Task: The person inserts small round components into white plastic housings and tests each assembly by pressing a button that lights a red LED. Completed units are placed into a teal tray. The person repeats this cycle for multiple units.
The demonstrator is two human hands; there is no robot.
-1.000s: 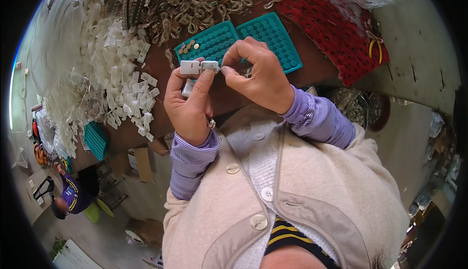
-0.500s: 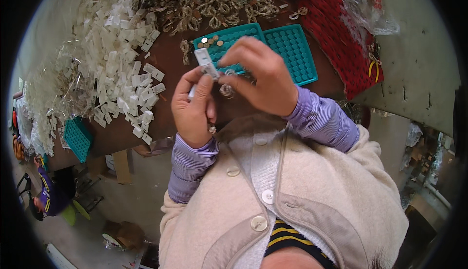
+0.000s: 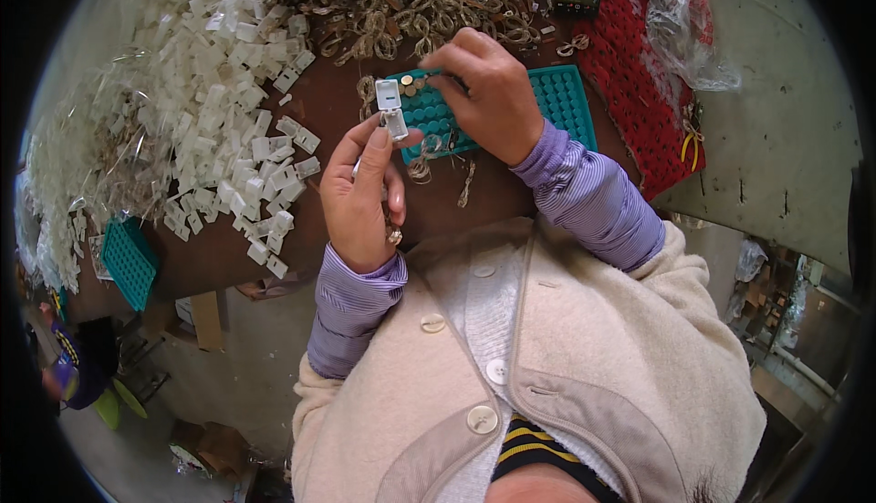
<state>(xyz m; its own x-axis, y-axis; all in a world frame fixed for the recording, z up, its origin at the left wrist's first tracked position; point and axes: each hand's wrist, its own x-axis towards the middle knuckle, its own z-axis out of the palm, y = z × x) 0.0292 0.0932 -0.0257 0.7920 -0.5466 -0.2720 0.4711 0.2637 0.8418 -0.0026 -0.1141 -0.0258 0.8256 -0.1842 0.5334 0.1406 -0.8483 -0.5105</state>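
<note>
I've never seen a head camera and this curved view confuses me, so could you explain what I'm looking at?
There is no machine: these are a person's own two hands, seen by a wide fisheye camera worn on the head and looking down, so edges bend. The left hand holds a small white case with its lid open. The right hand is over teal trays, near small gold-coloured discs; whether it pinches one is too small to tell. On the brown table lie a heap of white plastic pieces at the left, coiled cords farther off and a red patterned cloth at the right.
</note>
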